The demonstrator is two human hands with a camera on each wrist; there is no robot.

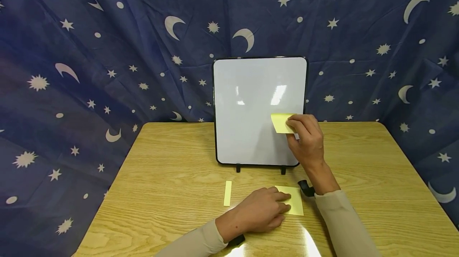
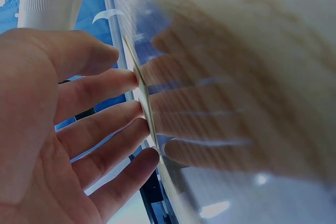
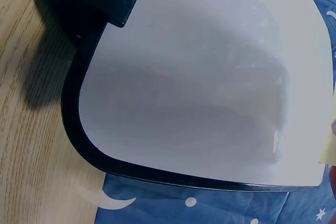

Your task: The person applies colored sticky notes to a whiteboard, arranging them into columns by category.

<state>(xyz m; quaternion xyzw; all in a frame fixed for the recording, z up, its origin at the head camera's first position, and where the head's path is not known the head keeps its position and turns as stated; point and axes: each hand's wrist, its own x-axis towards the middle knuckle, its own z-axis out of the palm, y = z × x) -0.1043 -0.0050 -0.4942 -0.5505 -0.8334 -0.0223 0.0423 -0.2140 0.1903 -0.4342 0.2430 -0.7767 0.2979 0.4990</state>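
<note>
My right hand pinches a yellow sticky note by its right side, in front of the lower right of a whiteboard. The note's top edge bends over; part of the note also shows at the right wrist view's edge. On the table, the fingers of my left hand lie spread and fairly straight over a second yellow sticky note sheet or thin pad. From the left wrist, those fingertips touch the thin edge of that pad.
The black-framed board stands upright on small black feet towards the table's back. A narrow yellow paper strip lies left of the pad on the wooden table. Behind hangs a blue curtain with moons and stars.
</note>
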